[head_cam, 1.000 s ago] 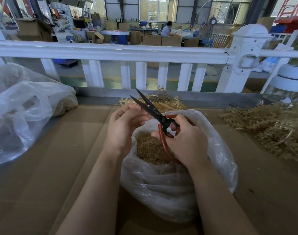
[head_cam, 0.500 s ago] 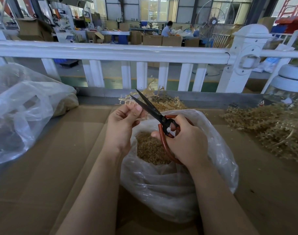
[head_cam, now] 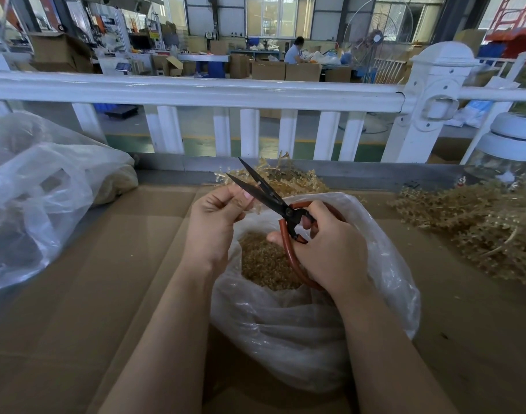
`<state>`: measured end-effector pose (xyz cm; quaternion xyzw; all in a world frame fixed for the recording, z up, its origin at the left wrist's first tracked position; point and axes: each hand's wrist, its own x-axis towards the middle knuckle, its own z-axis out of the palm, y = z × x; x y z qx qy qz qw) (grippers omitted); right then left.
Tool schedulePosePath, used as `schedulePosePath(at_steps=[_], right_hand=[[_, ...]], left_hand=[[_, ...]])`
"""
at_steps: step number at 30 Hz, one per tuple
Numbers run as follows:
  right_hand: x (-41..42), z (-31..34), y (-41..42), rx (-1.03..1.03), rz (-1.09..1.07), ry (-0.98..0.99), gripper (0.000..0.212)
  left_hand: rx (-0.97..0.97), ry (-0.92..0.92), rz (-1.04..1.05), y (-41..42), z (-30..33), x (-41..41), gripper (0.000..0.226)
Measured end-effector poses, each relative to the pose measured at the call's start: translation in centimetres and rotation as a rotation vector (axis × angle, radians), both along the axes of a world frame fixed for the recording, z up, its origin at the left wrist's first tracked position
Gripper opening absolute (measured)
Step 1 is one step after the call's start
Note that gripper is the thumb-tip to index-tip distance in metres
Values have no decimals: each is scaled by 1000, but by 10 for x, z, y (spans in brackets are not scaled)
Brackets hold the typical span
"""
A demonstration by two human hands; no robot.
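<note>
Crinkled, cloudy plastic makes up the slumped sack (head_cam: 40, 204) at nine o'clock, lying on the flat brown cardboard (head_cam: 106, 294) that covers the bench. Next comes the left hand (head_cam: 217, 216), its thumb and fingertips pinching a small, brittle tan sprig (head_cam: 253, 206) just beside the blades. The scissors (head_cam: 264, 189) sit at the centre, above the bag mouth: two slim black blades, parted in a narrow V and pointing toward ten o'clock, with looped handles sheathed in smooth red rubber. The right hand (head_cam: 330, 249) grasps those handles, fingers threaded through and curled round the loops. Beneath both hands, at six o'clock, an open thin clear bag (head_cam: 315, 330) bulges with fine, grainy golden clippings (head_cam: 264, 264). At three o'clock a tangled heap of dry, twiggy branches (head_cam: 480, 228) spreads over the cardboard, and a glossy white railing (head_cam: 196, 94) runs across at twelve o'clock.
</note>
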<state>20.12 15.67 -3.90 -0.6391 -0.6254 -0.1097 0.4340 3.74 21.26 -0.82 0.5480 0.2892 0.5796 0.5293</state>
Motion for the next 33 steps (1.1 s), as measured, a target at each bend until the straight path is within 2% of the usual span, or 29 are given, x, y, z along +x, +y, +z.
schedulePosePath(at_steps=[4, 14, 21, 24, 29, 33], right_hand=[[-1, 0, -1, 40, -12, 7, 65], [0, 0, -1, 55, 23, 6, 70], [1, -1, -3, 27, 37, 16, 70], [2, -1, -2, 16, 42, 14, 71], [1, -2, -2, 22, 53, 25, 62], [1, -2, -2, 17, 55, 41, 66]], left_hand=[[21, 18, -7, 1, 0, 0, 29], [17, 3, -30, 4, -3, 1, 19], [-145, -224, -74, 5, -4, 1, 14], [-144, -223, -65, 5, -4, 0, 16], [-126, -212, -29, 5, -4, 0, 10], [-128, -221, -34, 6, -4, -2, 8]])
